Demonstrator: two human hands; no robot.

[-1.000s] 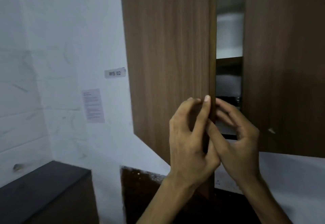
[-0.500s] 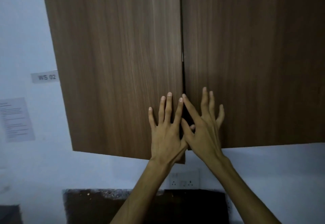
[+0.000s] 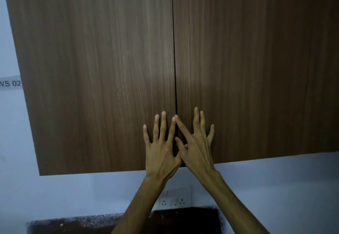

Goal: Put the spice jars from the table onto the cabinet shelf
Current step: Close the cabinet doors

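Observation:
A wall cabinet with two dark wood doors fills the view, and both doors are shut flush. My left hand lies flat on the left door near its lower inner corner, fingers spread. My right hand lies flat on the right door beside the centre seam, fingers spread, its thumb crossing my left hand. Neither hand holds anything. The shelf and the spice jars are hidden behind the doors or out of view.
A white double wall socket sits below the cabinet. A dark panel runs along the bottom. A label reading "WS 02" is stuck on the white wall at the left.
A second ago the left door stood ajar with the shelves showing and both hands gripped its edge. The door has swung shut, and both palms now rest flat on the doors.

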